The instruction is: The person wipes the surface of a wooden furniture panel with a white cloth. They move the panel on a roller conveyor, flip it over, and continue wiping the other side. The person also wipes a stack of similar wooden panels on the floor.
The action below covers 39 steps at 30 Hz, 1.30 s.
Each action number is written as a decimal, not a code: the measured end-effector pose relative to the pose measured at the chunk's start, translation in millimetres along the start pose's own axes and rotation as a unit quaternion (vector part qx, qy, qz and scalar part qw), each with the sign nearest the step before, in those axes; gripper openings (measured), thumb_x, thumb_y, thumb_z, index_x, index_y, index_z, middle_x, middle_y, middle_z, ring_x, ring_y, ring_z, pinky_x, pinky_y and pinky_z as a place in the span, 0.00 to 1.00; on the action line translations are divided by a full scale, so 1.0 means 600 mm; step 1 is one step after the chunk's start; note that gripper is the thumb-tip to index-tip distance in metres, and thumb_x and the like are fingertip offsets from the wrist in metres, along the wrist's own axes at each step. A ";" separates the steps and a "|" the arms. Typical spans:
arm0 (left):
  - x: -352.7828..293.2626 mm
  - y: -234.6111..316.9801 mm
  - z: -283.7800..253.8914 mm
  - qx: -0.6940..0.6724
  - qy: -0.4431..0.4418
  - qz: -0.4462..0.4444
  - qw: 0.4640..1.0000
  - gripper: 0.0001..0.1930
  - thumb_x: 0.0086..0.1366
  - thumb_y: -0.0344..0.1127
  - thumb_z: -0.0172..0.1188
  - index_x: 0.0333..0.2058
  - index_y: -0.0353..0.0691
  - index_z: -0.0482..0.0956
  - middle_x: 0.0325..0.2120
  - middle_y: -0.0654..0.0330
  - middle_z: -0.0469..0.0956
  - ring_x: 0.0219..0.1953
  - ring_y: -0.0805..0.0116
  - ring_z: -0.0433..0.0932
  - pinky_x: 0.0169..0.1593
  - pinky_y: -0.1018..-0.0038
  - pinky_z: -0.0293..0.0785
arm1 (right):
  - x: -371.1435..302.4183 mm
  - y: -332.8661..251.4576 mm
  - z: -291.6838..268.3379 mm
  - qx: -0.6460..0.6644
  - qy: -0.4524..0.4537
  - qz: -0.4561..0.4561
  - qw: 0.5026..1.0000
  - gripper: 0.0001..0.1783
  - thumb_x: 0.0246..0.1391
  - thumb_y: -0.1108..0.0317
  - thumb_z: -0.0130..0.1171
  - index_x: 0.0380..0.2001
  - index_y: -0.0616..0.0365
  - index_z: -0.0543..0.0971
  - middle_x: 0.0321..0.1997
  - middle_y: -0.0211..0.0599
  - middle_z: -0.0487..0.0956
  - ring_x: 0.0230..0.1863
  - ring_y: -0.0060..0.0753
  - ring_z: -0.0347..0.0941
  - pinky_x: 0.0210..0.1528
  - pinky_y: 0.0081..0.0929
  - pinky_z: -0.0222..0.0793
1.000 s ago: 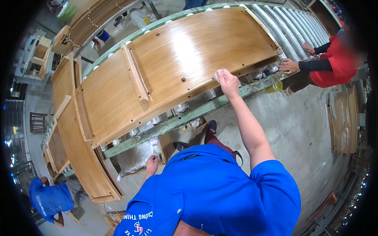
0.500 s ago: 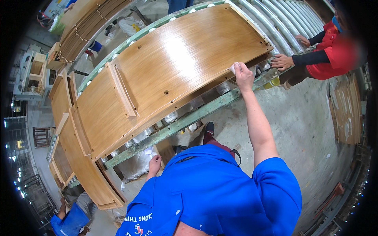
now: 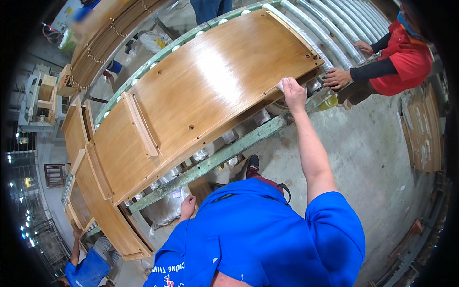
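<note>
A long varnished wooden panel [image 3: 229, 86] with drilled holes lies on the roller conveyor in front of me. My right hand [image 3: 295, 94] reaches out to the panel's near long edge, close to its right end. Its fingers are closed on a small folded white pad [image 3: 281, 85], which touches that edge; whether it is cloth or sandpaper I cannot make out. Down by my side, my left hand [image 3: 188, 206] hangs short of the conveyor with its fingers curled. Anything inside those fingers is hidden.
Metal rollers [image 3: 330, 36] run off to the far right beside a co-worker in a red shirt [image 3: 410, 60]. The conveyor's green rail [image 3: 229, 154] passes between me and the panel. More wooden panels [image 3: 111, 217] stand at left, near a person in blue [image 3: 88, 268]. Stacked boards [image 3: 423, 129] lie at right.
The panel has shifted slightly left along the rollers. My right hand stays at its near edge with the white pad, now a little farther left. My left hand has barely moved.
</note>
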<state>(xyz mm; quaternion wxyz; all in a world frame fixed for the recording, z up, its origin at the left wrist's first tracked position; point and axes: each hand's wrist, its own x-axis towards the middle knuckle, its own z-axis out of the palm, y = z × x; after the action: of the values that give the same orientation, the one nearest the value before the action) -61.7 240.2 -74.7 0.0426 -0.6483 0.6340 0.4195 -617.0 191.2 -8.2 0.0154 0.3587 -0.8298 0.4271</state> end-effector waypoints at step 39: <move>-0.005 0.149 -0.002 0.053 -0.014 -0.049 0.997 0.14 0.57 0.42 0.54 0.36 0.39 0.78 0.31 0.52 0.79 0.35 0.60 0.78 0.40 0.68 0.72 | 0.232 0.227 -0.093 -0.030 0.063 0.164 0.984 0.19 0.57 0.53 0.43 0.32 0.60 0.69 0.33 0.54 0.74 0.37 0.58 0.69 0.37 0.44 0.63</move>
<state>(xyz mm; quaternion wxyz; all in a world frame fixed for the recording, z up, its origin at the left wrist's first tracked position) -137.5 224.9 -29.4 0.1064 -0.6693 0.6220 0.3922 -818.6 201.8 -21.9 0.0078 0.1897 -0.8871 0.4207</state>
